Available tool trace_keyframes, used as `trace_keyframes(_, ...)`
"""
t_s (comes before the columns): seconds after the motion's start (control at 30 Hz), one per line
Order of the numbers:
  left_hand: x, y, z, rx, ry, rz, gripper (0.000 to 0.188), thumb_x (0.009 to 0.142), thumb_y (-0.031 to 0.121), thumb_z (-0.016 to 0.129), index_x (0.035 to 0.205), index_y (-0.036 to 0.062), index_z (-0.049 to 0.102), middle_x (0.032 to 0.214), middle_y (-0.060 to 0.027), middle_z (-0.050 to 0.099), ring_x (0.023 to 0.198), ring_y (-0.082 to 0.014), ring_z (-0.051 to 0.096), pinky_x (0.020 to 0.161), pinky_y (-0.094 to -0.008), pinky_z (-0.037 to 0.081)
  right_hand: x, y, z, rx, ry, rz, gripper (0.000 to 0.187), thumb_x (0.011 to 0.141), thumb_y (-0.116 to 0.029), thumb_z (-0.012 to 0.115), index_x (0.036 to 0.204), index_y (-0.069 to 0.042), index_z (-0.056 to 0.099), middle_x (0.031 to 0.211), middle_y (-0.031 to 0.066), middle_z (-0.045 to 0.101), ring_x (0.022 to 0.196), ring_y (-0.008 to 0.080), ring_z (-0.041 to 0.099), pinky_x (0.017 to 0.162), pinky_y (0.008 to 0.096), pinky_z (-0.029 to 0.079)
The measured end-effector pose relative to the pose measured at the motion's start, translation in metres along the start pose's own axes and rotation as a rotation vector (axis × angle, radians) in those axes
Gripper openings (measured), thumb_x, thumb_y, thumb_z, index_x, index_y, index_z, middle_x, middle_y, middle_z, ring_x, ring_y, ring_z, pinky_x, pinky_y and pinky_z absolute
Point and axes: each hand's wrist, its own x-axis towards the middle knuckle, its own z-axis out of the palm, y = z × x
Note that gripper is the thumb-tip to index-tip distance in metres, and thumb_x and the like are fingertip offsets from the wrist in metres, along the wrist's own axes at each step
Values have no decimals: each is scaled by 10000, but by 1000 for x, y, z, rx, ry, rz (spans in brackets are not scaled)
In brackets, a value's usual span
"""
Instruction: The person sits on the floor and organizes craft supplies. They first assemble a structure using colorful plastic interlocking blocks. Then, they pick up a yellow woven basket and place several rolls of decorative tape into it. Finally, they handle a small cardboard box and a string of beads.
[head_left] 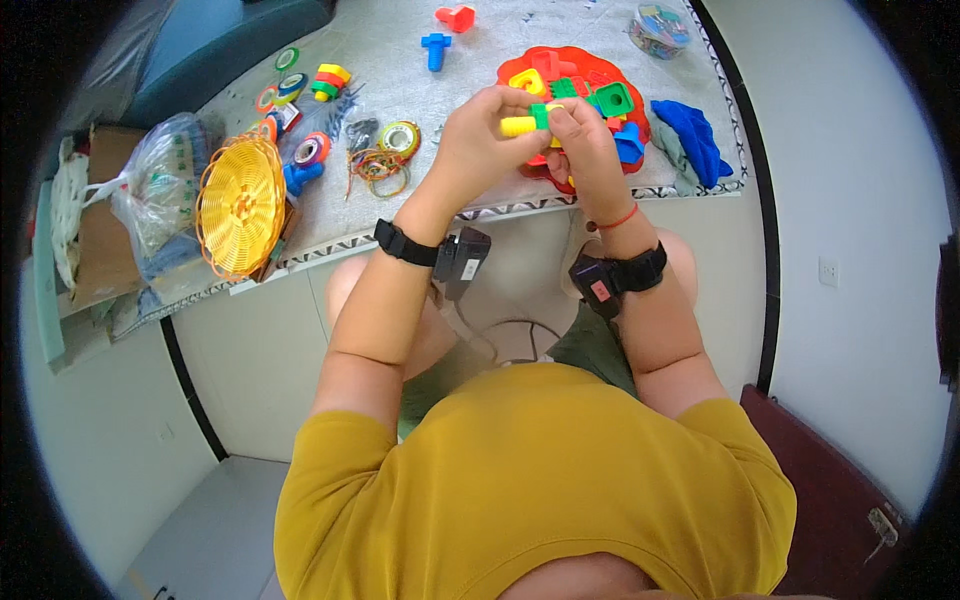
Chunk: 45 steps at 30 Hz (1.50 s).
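In front of me, over the near edge of a red scalloped tray [638, 85], both my hands are together on a toy bolt and nut. The yellow toy bolt [516, 127] lies sideways, its threaded end sticking out to the left. A green toy nut [541, 116] sits around it. My left hand [482, 140] is closed, its fingertips on the green nut. My right hand [588, 145] is closed at the bolt's right end, its fingers covering most of that end. Green, red, yellow and blue toy nuts and bolts fill the tray behind my hands.
Farther back lie a blue toy bolt [436, 50] and a red one [457, 18]. On the left are a yellow woven basket [241, 205], tape rolls [400, 139], stacked colored nuts [330, 82] and a plastic bag [160, 190]. A blue cloth [692, 140] and a clear tub [659, 32] are right.
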Motion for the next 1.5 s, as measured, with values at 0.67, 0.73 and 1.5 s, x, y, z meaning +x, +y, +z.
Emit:
trace_keyframes(0.67, 3, 15, 19, 33, -128, -77, 408, 729, 39, 728, 1099, 60, 559, 1059, -91, 595, 1025, -238, 567, 882, -345, 471, -12, 1, -26, 16, 18, -215, 267, 875, -90, 526, 1124, -25, 457, 944, 39, 534, 851, 89, 531, 737, 241, 457)
trace_keyframes(0.73, 4, 15, 22, -21, -82, -65, 416, 718, 54, 739, 1093, 63, 559, 1036, -98, 598, 989, -251, 578, 870, -343, 472, -11, 1, -27, 23, 29, -206, 265, 877, -92, 513, 1127, -23, 457, 948, 40, 537, 852, 94, 533, 746, 245, 457)
trace_keyframes(1.5, 8, -5, 22, 67, 0, 240, 309, 827, 117, 680, 1103, 24, 577, 986, -74, 610, 896, -167, 611, 796, -297, 505, -5, 9, -34, -171, 156, -166, 212, 913, -182, 566, 1048, -26, 515, 865, 14, 560, 758, 79, 522, 666, 244, 447)
